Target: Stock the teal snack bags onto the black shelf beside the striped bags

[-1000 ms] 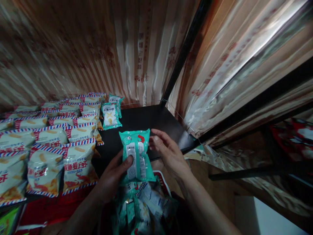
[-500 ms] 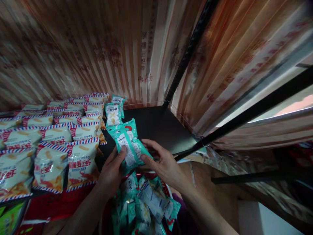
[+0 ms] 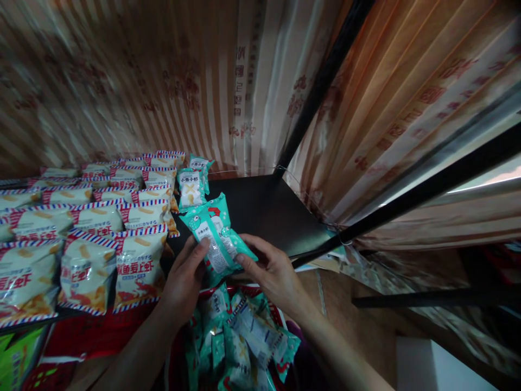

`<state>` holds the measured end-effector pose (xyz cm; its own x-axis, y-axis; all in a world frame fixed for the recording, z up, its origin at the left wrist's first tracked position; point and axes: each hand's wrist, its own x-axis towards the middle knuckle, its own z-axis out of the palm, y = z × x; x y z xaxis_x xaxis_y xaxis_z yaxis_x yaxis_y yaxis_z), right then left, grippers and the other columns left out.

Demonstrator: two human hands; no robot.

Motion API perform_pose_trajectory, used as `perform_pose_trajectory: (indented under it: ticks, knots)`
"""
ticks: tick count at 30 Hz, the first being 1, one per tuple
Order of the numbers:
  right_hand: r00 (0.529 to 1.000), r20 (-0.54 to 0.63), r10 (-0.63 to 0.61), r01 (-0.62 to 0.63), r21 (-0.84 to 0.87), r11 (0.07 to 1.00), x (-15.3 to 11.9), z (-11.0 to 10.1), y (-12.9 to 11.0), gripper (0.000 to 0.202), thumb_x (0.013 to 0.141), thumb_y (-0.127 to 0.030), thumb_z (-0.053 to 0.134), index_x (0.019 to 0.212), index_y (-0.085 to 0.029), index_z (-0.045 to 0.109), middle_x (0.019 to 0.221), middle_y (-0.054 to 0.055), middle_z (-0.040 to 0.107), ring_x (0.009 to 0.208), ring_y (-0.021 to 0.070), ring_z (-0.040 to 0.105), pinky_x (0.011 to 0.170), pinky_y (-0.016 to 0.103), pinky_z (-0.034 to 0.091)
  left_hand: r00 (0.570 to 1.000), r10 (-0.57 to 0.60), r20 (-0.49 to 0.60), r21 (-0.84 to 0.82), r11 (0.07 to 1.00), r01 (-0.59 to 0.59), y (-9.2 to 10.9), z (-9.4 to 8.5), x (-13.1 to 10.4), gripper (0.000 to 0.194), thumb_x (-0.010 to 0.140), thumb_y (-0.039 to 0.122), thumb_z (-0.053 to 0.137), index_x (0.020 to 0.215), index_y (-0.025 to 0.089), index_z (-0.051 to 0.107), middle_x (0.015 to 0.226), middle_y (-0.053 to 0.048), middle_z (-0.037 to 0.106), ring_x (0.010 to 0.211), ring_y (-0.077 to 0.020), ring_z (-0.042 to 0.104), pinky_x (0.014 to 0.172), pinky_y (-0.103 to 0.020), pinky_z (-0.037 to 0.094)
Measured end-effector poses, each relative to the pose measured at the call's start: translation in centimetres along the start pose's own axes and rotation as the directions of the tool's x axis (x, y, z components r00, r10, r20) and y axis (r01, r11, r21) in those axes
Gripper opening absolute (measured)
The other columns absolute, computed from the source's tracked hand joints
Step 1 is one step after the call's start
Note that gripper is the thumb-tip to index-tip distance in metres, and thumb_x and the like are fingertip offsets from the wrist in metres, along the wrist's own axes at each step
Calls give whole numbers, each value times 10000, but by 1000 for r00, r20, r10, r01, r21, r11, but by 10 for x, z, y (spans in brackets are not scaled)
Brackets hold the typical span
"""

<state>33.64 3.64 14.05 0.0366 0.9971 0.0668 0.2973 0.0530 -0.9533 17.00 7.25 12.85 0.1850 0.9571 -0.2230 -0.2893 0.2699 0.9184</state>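
A teal snack bag [image 3: 217,239] is held between both hands, its back with a white text panel turned up. My left hand [image 3: 187,274] grips its left side, thumb on top. On its right edge, my right hand [image 3: 268,266] closes with the thumb over the bag. Beyond it, two teal and white bags [image 3: 190,188] stand on the black shelf [image 3: 260,209]. Below the hands, a red basket [image 3: 278,315] holds several teal bags [image 3: 240,353].
Rows of white snack bags with striped edges [image 3: 140,266] fill the shelf's left. Black metal bars [image 3: 321,87] cross the right side. Behind hangs a pleated curtain [image 3: 228,81]. A white box [image 3: 443,366] sits at the lower right.
The view has shifted slightly, so the shelf and its bags appear a little farther right. Both hands keep hold of the same teal bag, nearly unmoved.
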Motion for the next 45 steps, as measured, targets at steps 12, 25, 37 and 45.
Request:
perform_pose_trajectory:
  ticks: [12,25,37,45]
  knots:
    - [997,-21,80,-76,163,984,3,-8,-4,426,776,-330,655,1164,-221,516,891,8,605,782,136,596,672,256,512,981,107,-163,118,989,-89,21,2,-2,177,580,200,763,742,195,691,868,-40,673,872,-216,609,765,-290,518]
    - [959,109,262,-284,378,881,0,10,-8,381,710,-435,709,945,-202,520,774,-31,545,702,112,582,617,244,516,937,137,-322,181,980,-81,28,9,-4,169,602,132,698,744,224,683,809,-25,644,810,-213,603,684,-292,507]
    - [966,97,241,-259,424,868,-1,9,-2,279,712,-352,704,846,-181,530,715,-37,556,614,85,542,625,245,475,934,303,-187,446,874,-194,5,-12,3,334,569,229,753,900,237,706,897,-63,663,947,-295,580,826,-396,473]
    - [988,-91,124,-112,132,985,-2,9,1,577,764,-302,620,1292,-227,400,855,-1,554,713,127,562,652,275,503,931,345,-121,554,801,-225,-1,-14,7,331,637,344,719,951,245,689,1048,-77,676,1045,-322,574,962,-480,415]
